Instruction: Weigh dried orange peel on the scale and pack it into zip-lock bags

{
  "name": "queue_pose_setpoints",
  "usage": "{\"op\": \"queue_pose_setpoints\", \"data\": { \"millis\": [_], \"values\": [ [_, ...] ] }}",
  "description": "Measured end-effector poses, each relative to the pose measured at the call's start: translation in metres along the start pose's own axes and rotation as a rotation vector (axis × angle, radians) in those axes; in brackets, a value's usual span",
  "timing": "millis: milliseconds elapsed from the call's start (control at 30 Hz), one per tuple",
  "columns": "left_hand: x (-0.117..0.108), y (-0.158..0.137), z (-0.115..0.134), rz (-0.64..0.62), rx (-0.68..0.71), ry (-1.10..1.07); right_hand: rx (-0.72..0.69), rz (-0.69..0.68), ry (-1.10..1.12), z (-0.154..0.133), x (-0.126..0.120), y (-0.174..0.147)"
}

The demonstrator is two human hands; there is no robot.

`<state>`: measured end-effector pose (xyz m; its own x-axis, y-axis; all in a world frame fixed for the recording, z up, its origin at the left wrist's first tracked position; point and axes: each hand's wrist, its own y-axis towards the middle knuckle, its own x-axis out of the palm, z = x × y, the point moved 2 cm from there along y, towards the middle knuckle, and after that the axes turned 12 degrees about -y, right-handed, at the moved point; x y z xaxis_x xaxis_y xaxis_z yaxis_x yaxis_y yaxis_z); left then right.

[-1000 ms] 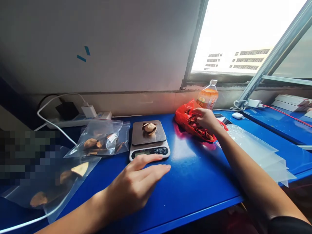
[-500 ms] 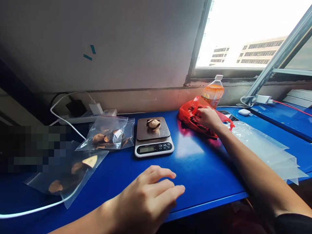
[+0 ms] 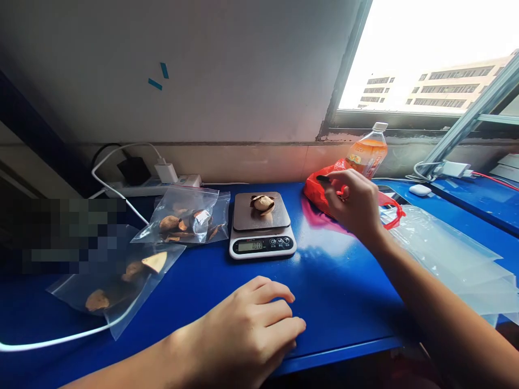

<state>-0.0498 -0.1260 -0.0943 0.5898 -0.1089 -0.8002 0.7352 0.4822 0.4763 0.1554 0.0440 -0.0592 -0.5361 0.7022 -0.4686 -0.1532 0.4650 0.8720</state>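
Pinch of right hand (image 3: 352,201) on dark piece (image 3: 323,178); loosely curled left hand (image 3: 255,324), seemingly empty.
Grip lightly, clear of far red bag (image 3: 315,195).

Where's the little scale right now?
In the head view, the scale sits near the middle of the blue table, between the clear bags on its left and the red bag on its right, beyond the left hand.

A head-worn camera looks forward and down across the table (image 3: 336,292)
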Motion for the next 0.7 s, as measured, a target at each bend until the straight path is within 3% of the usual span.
{"op": "queue_pose_setpoints", "data": {
  "millis": [100, 167, 300, 467, 700],
  "values": [
    [-0.001, 0.000, 0.001, -0.020, -0.012, 0.004, -0.128, -0.059, 0.040, -0.021, 0.001, -0.004],
    [-0.002, 0.000, 0.002, -0.028, -0.022, 0.010, -0.097, -0.083, -0.002, -0.016, 0.002, -0.003],
    [-0.004, 0.000, 0.002, -0.029, -0.029, 0.015, 0.161, -0.140, -0.222, 0.032, 0.001, 0.004],
    [-0.003, -0.001, 0.001, -0.041, -0.015, 0.015, 0.308, -0.495, -0.471, 0.090, -0.002, 0.009],
    [-0.003, 0.002, 0.000, -0.070, -0.016, 0.032, 0.530, -0.280, -0.558, 0.142, -0.032, 0.012]
  ]
}}
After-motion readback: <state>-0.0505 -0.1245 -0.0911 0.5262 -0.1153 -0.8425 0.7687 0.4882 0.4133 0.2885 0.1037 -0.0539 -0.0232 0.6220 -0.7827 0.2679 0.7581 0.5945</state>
